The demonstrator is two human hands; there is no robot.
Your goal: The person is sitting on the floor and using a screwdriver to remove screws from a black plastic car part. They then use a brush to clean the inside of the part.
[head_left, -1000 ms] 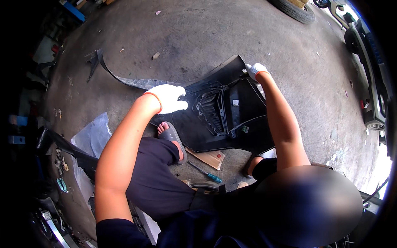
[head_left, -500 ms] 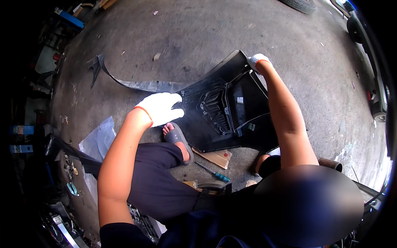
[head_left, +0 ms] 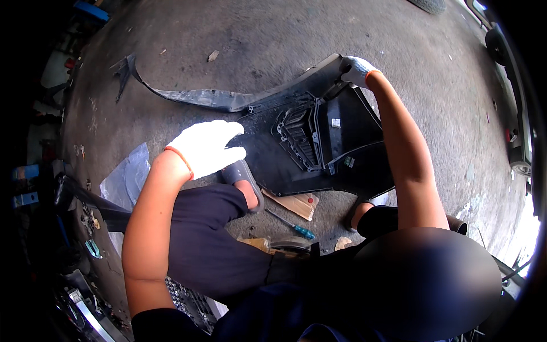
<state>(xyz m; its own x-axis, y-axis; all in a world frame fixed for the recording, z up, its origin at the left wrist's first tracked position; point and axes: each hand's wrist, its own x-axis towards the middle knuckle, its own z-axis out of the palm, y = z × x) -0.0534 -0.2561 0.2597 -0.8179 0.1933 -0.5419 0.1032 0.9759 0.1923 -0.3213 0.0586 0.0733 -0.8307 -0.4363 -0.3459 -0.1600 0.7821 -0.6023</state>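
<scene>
A black moulded plastic car panel, probably a bumper piece, lies on the ground before me with its ribbed inner side up. A slatted vent sits in its middle, and a long curved strip trails off to the left. My left hand, in a white glove, hovers at or rests on the panel's left side, thumb and fingers apart. At the far right corner my gloved right hand is closed around a dark handheld tool, its end slanting toward the vent; its exact kind is unclear.
Near my feet lie a screwdriver with a blue-green handle and a piece of cardboard. Clear plastic sheeting is at the left. A tyre stands at the far edge and a vehicle at the right.
My right hand has turned at the panel's far corner, and the dark tool now shows below it. The view has shifted slightly; my left hand keeps much the same pose.
</scene>
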